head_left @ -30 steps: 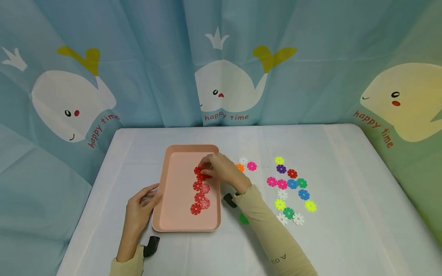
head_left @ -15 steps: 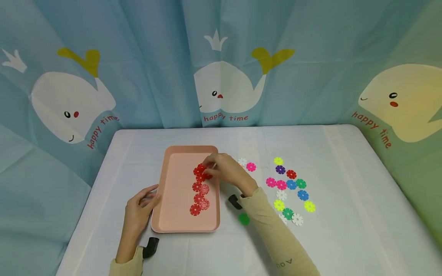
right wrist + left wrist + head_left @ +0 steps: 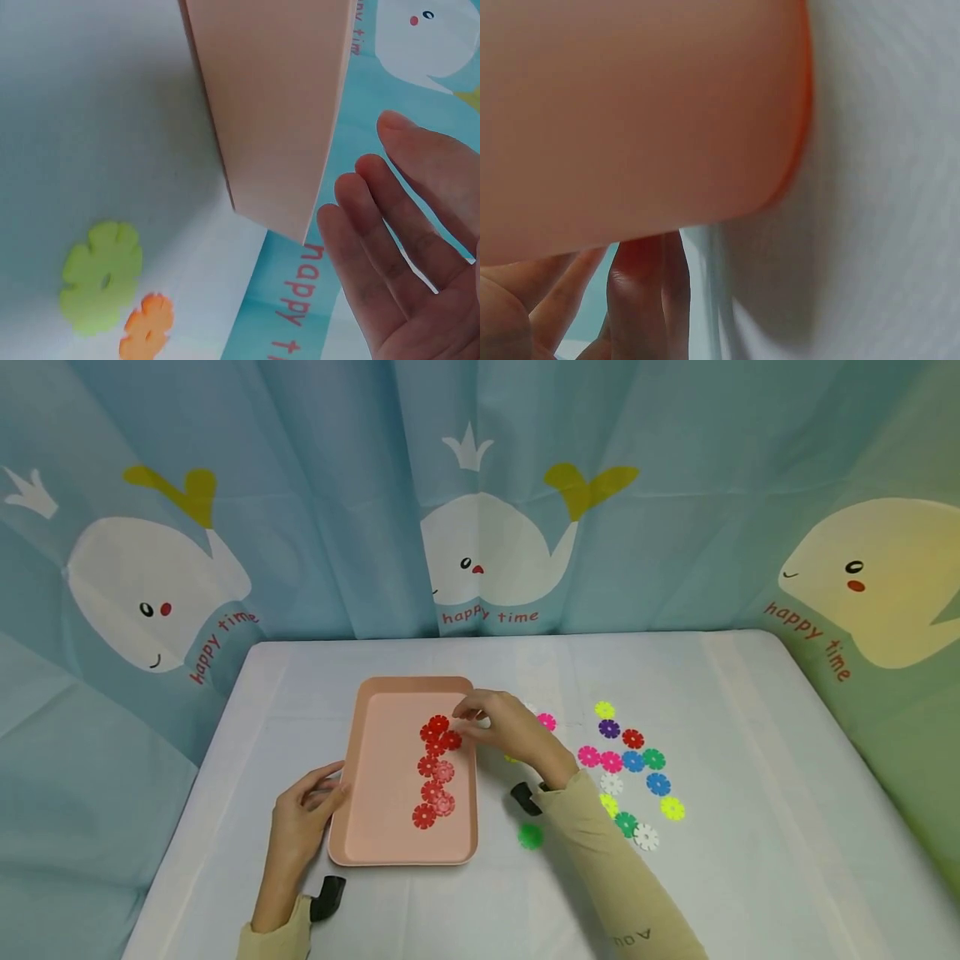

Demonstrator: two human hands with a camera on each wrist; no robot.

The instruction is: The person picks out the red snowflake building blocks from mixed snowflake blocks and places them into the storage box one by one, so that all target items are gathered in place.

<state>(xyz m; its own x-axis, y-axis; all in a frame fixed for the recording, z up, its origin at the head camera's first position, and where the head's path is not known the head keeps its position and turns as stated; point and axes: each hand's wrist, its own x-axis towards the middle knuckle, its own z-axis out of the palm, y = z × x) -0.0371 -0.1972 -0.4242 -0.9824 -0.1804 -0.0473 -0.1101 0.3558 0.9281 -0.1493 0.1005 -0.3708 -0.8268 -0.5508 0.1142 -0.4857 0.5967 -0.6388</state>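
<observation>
In the head view, a pink tray (image 3: 375, 852) lies on the table with several red and pinkish-red flower-shaped discs (image 3: 431, 766) in a column along its right side. My left hand (image 3: 300, 822) rests against the tray's left edge, thumb and fingertips at the rim. The left wrist view shows its fingers partly hidden behind the tray wall (image 3: 667, 135). Over the tray's upper right edge, my right hand (image 3: 506, 727) hovers beside the topmost red disc (image 3: 451, 740). Its fingers (image 3: 375, 251) are spread loosely with nothing between them in the right wrist view.
Right of the tray, several flower discs lie scattered: pink (image 3: 589, 756), blue (image 3: 658, 784), green (image 3: 626, 824), yellow (image 3: 672, 808), purple (image 3: 609, 728), white (image 3: 646, 837) and another red one (image 3: 633, 739). A green disc (image 3: 530, 836) lies near my right sleeve. A whale-print curtain (image 3: 675, 552) stands behind the table.
My right hand has let go of a red disc at the top of the column and shifted right, toward the tray's edge. The left hand has stayed at the tray.
</observation>
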